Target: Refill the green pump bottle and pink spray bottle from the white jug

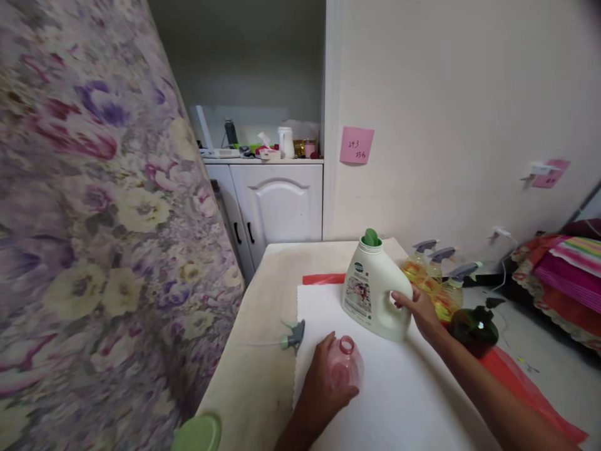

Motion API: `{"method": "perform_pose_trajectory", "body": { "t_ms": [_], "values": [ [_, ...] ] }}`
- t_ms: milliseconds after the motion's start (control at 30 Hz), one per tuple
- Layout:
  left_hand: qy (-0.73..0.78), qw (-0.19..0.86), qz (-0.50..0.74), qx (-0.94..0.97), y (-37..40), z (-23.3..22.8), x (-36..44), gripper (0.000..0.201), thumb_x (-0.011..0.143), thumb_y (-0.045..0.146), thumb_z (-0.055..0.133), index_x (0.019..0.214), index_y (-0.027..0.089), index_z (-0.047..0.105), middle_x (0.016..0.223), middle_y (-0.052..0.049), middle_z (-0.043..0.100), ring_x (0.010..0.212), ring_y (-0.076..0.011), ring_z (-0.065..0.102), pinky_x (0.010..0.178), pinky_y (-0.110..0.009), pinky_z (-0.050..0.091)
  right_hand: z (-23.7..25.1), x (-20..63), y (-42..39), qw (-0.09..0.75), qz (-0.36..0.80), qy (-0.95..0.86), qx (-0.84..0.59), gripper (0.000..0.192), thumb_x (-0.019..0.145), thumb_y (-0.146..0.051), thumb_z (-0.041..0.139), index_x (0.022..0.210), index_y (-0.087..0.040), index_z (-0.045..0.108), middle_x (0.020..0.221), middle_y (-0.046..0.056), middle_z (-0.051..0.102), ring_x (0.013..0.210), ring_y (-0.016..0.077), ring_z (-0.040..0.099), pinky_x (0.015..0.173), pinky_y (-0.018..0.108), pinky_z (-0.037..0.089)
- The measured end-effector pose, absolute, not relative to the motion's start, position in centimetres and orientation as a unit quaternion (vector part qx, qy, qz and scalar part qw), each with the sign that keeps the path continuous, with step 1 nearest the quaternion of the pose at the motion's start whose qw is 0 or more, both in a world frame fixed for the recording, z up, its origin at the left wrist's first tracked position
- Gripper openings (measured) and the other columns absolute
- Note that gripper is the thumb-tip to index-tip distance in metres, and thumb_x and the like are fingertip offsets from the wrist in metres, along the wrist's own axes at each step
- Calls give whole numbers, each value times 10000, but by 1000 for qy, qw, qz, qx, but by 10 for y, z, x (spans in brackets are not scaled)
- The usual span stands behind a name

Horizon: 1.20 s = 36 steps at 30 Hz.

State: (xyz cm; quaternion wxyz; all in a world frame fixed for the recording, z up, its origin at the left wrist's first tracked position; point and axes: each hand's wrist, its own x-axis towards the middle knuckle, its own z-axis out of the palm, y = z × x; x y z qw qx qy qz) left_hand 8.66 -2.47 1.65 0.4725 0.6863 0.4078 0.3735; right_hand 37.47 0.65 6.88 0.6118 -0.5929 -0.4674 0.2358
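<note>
Head view: My left hand [322, 377] is curved around a clear pink bottle [346, 369], thumb on the near side, its mouth uncapped and facing up above a white sheet [389, 394] on a cloth-covered table [263, 294]. My right hand [420, 311] grips the handle of a pale green jug [379, 294], just beyond the bottle and to its right; a green spout [370, 237] shows in the jug's open neck. Whether the jug's base bears fully on the sheet, I cannot tell.

At the sheet's left edge lies a grey-green spray head [295, 337], its thin tube pointing left. A strip of red plastic [323, 279] shows behind the sheet. Yellow spray bottles [425, 282] crowd the right side, partly hidden by jug and hand; a dark green pump bottle [475, 332] stands close beside my right forearm. A round green object [197, 433] is cut off at lower left. Floral fabric [117, 219] fills the left; a white cabinet [286, 203] and a pink note [357, 145] on the wall [446, 94] back the scene.
</note>
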Motion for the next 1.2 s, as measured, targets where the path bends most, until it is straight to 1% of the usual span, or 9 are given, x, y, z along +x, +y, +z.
{"method": "perform_pose_trajectory", "body": {
  "t_ms": [67, 200, 433, 600, 733, 933, 1067, 1133, 1200],
  "values": [
    [400, 477, 370, 690, -25, 20, 85, 925, 559, 74, 716, 1396, 217, 348, 1447, -125, 423, 1365, -321, 363, 1154, -465, 270, 72, 371, 11, 607, 246, -469, -593, 363, 620, -513, 767, 695, -181, 642, 544, -18, 600, 518, 157, 536, 509, 273, 425],
    [396, 474, 379, 689, -22, 21, 80, 911, 564, 105, 744, 1387, 224, 370, 1446, -123, 431, 1361, -329, 367, 1152, -484, 264, 85, 358, 15, 604, 253, -463, -597, 363, 615, -512, 764, 702, -188, 627, 520, -40, 563, 476, 138, 488, 476, 267, 377],
    [386, 470, 381, 696, -21, 26, 72, 841, 616, 169, 749, 1380, 229, 401, 1463, -114, 417, 1380, -320, 341, 1155, -490, 256, 129, 365, -24, 588, 254, -467, -609, 333, 630, -489, 765, 659, -196, 609, 515, -27, 550, 472, 134, 481, 458, 265, 381],
    [383, 441, 398, 707, -22, 27, 70, 748, 659, 250, 749, 1345, 219, 454, 1415, -113, 473, 1342, -319, 398, 1137, -487, 285, 159, 383, -76, 519, 277, -493, -641, 340, 668, -508, 746, 731, -200, 619, 537, -36, 544, 480, 120, 459, 457, 242, 354],
    [390, 417, 427, 701, -19, 29, 64, 590, 730, 325, 704, 1284, 223, 526, 1388, -110, 513, 1316, -309, 438, 1117, -494, 318, 176, 397, -112, 446, 282, -533, -661, 342, 699, -526, 706, 690, -200, 607, 502, -42, 495, 476, 124, 435, 459, 248, 324],
    [353, 410, 448, 711, -13, 73, 66, 402, 736, 295, 683, 1134, 259, 638, 1271, -73, 614, 1241, -290, 516, 1082, -479, 366, 195, 405, -149, 361, 330, -572, -659, 320, 706, -534, 685, 774, -223, 653, 641, 4, 604, 522, 149, 501, 432, 238, 332],
    [315, 410, 395, 760, -7, 107, 77, 428, 658, 206, 738, 1074, 281, 666, 1214, -41, 632, 1183, -265, 552, 1049, -409, 398, 208, 404, -158, 325, 317, -586, -671, 246, 691, -477, 713, 756, -248, 652, 688, 9, 621, 564, 169, 540, 412, 226, 360],
    [305, 417, 381, 766, -2, 113, 80, 421, 638, 191, 741, 1044, 280, 676, 1179, -36, 642, 1153, -261, 567, 1026, -391, 414, 215, 402, -161, 318, 304, -586, -680, 235, 666, -436, 742, 813, -265, 678, 724, 29, 655, 610, 204, 584, 425, 240, 407],
    [300, 431, 377, 763, 3, 113, 81, 397, 644, 195, 737, 1029, 279, 682, 1157, -33, 646, 1132, -254, 577, 1010, -377, 423, 221, 399, -162, 332, 283, -586, -683, 320, 604, -370, 798, 898, -285, 702, 835, 60, 710, 718, 254, 647, 514, 272, 499]
  ]
}}
